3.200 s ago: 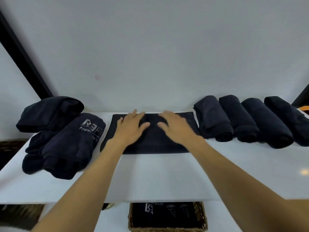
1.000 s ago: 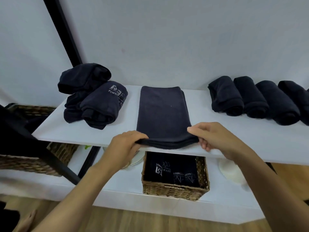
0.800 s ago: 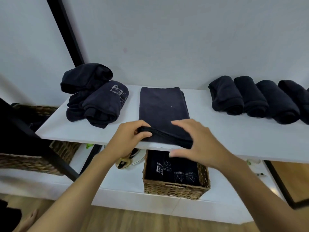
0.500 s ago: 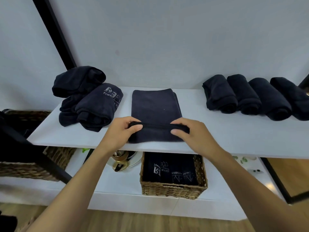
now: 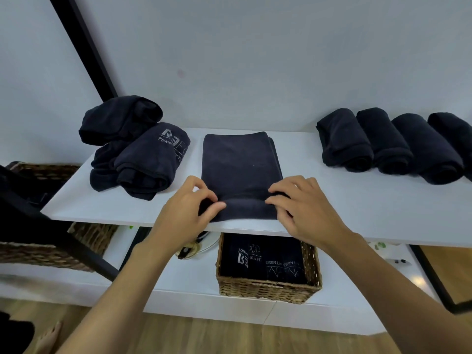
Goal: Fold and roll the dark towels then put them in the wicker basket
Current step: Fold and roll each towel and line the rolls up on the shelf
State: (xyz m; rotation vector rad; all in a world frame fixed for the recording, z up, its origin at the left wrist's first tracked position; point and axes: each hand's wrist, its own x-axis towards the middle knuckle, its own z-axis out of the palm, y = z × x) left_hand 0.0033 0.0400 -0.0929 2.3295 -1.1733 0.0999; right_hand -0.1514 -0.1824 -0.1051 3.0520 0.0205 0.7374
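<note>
A folded dark towel (image 5: 240, 162) lies lengthwise on the white shelf (image 5: 357, 208), its near end turned over into a small roll. My left hand (image 5: 186, 208) grips the roll's left end and my right hand (image 5: 304, 208) grips its right end. Below the shelf stands the wicker basket (image 5: 268, 290), holding several rolled dark towels with white lettering. A heap of unrolled dark towels (image 5: 138, 154) sits at the shelf's left. Several rolled dark towels (image 5: 388, 144) lie in a row at the right.
A second wicker basket (image 5: 51, 251) stands low at the left behind a black frame bar (image 5: 84, 259). A glass dish (image 5: 196, 249) rests on the lower board beside the basket. The wall rises right behind the shelf. A bare foot (image 5: 48, 338) shows on the wooden floor.
The towel went from lying crosswise to lengthwise on the shelf. My hands lifted its near edge, turned it over and have rolled it a little further away from me.
</note>
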